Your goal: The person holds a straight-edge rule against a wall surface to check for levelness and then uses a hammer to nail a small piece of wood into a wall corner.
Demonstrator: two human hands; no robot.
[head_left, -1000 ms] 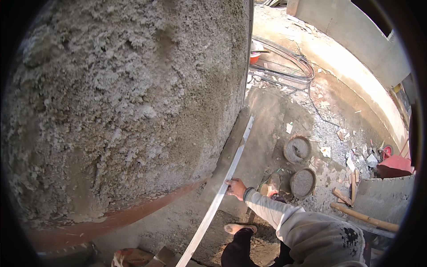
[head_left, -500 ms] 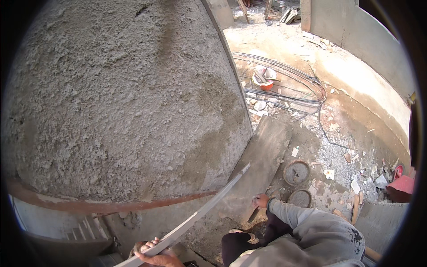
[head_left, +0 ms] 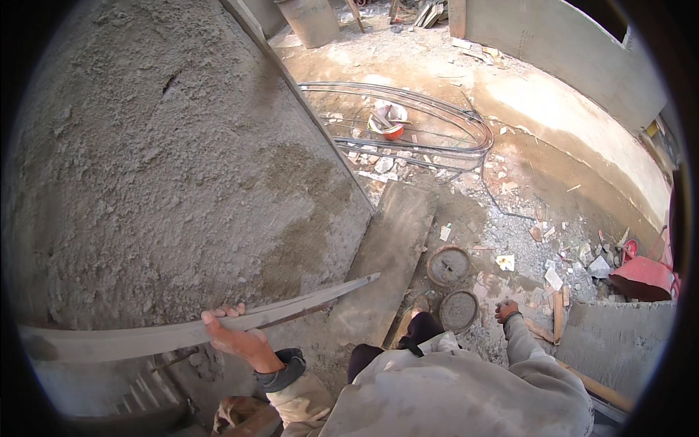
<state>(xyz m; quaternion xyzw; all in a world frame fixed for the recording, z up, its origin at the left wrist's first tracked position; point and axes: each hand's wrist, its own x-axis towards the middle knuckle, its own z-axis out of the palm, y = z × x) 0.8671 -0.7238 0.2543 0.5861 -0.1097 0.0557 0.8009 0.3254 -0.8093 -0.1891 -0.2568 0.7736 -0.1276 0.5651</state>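
Note:
My left hand (head_left: 237, 336) grips a long, pale grey straightedge (head_left: 291, 306) from below, with fingertips over its upper edge. The bar lies across the bottom of a rough, plastered wall (head_left: 167, 182), its right end over a wide plank (head_left: 400, 226). Darker, damp-looking patches mark the wall's right part. Off to the right, my right hand (head_left: 504, 311) is away from the bar, its fingers curled; whatever they may hold is too small to make out. Nearest to it are two round pans (head_left: 478, 315), (head_left: 429, 268), both holding grey mortar.
Beyond the plank lie looped rods or cables (head_left: 480, 138) and a white and red bucket (head_left: 388, 120) with tools in it. Rubble and broken tile (head_left: 553, 278) litter the ground. A red wheelbarrow-like tub (head_left: 641, 278) and a low grey wall (head_left: 619, 335) stand right.
The straightedge has swung flatter, its left part rising toward the wall's lower edge with my left hand. My right hand has moved right, from beside the plank to past the pans. The view has shifted.

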